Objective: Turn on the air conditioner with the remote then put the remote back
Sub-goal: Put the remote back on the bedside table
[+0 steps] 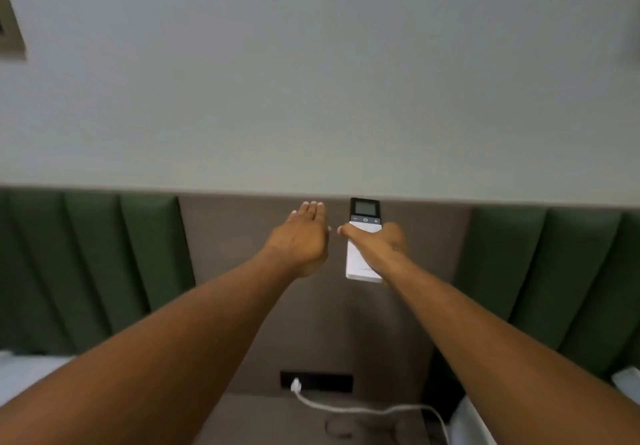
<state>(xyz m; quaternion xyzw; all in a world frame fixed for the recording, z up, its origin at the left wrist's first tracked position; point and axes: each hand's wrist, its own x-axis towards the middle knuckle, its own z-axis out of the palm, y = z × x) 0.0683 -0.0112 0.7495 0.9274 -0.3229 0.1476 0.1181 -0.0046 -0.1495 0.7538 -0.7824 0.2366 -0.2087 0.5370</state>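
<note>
remote (363, 241): slim two-tone body, dark upper section with a grey display and a row of small buttons beneath it, white lower section; long axis runs near vertical in the view, display end up and away from the person, white end down and towards them; face turned to the camera; held up in front of the brown wall panel (242, 243), its top edge level with the line where the panel meets the pale wall (311, 81); whether its back touches the panel cannot be told

right hand (375, 240): grasping the remote around the middle; thumb laid across the front just below the button row, tip pointing left; the other fingers are hidden behind the body; arm stretched out straight

left hand (304, 235): released, flat, fingers straight and pressed together, pointing up and away; back of the hand to the camera; holds nothing; just beside the remote on its left, its thumb tip close to the right thumb tip; contact between them cannot be told; arm stretched out

surroundings: green padded panels (104, 254) flank the brown panel on both sides; low on the brown panel sits a black socket strip (325, 380) with a white plug (295, 385) in its left end; white cable (363, 409) trails right from the plug over a brown surface
</note>
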